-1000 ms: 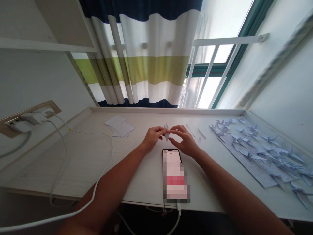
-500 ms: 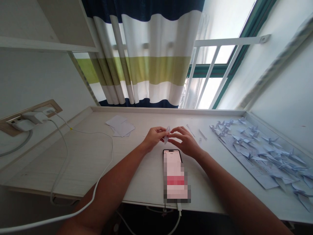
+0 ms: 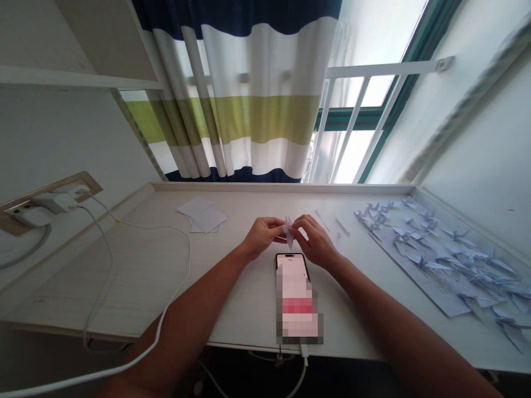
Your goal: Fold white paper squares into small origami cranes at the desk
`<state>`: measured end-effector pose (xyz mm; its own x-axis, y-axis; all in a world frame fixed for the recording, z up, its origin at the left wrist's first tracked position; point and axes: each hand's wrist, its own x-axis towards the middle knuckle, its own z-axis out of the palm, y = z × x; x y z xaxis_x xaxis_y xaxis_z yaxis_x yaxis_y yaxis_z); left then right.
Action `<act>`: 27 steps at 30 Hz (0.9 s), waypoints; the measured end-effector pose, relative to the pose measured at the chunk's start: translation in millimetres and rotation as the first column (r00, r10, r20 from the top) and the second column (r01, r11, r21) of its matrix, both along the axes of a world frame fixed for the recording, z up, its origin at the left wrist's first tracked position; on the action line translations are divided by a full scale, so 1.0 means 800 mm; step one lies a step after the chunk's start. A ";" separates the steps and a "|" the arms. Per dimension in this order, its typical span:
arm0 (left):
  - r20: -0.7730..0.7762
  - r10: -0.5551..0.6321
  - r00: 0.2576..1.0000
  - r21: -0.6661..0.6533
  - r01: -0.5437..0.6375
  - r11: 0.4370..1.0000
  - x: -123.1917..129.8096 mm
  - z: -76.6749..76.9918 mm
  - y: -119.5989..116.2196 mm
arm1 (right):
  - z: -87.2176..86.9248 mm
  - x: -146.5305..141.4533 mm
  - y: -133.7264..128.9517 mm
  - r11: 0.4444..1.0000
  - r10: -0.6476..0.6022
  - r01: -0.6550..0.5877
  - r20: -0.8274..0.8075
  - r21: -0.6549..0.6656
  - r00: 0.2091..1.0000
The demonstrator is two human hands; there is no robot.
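Observation:
Both hands meet over the middle of the white desk (image 3: 136, 276). My left hand (image 3: 262, 236) and my right hand (image 3: 316, 240) pinch a small, pale folded paper piece (image 3: 289, 232) between their fingertips, held just above the desk. Directly below it a phone (image 3: 295, 296) lies flat with its screen lit and a cable plugged into its near end. Several finished folded paper cranes (image 3: 440, 249) are spread over a printed sheet at the right.
A small stack of white paper squares (image 3: 203, 215) lies at the back left. Thin paper strips (image 3: 332, 222) lie behind my right hand. White charger cables (image 3: 124, 232) run from a wall socket (image 3: 45, 202) across the desk's left side. A striped curtain (image 3: 244, 88) and a barred window stand behind.
My hands have drawn closer together around the folded paper, which has tipped and turned slightly between the fingertips. My right fingers have curled in onto it.

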<state>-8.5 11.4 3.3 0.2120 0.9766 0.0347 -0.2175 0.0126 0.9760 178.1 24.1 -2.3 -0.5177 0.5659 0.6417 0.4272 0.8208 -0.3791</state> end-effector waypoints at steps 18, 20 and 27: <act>-0.023 0.038 0.999 -0.097 -0.040 0.994 -0.002 -0.006 0.002 | -0.005 0.005 0.007 0.996 0.025 -0.027 -0.017 -0.088 1.000; -0.012 0.047 0.999 -0.108 -0.048 0.993 -0.002 -0.005 0.002 | -0.006 0.005 0.008 0.996 0.026 -0.028 -0.024 -0.082 0.999; -0.004 -0.020 1.000 -0.008 0.020 1.000 -0.006 -0.006 0.003 | -0.003 0.002 0.003 0.993 0.012 -0.026 -0.123 -0.115 0.992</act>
